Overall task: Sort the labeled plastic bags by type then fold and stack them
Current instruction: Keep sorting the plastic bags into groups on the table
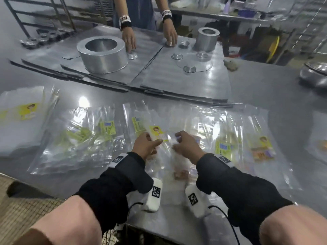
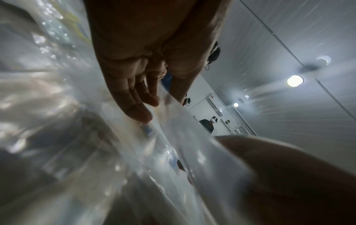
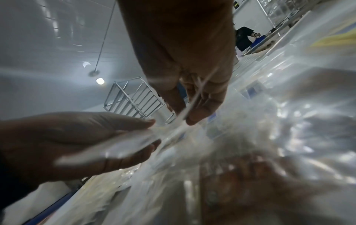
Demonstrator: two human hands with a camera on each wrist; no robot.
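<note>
Both my hands meet over the steel table (image 1: 265, 96) and hold one clear plastic bag (image 1: 168, 138) with a yellow cartoon label. My left hand (image 1: 147, 145) pinches its left part between thumb and fingers, which the right wrist view shows from the side as the left hand (image 3: 86, 144). My right hand (image 1: 185, 145) pinches the bag's edge (image 3: 185, 115) between thumb and fingertips. Under the hands lie more clear bags. A neat stack of whitish bags (image 1: 23, 119) lies far left, a loose pile with green-yellow labels (image 1: 79, 138) beside it, and labeled bags (image 1: 247, 144) to the right.
Across the table another person's hands (image 1: 130, 39) rest on small metal cups. A wide metal ring (image 1: 102, 53), a taller metal cylinder (image 1: 208, 38) and flat metal sheets (image 1: 177, 82) lie there. The table's front edge (image 1: 53, 193) runs near my left forearm.
</note>
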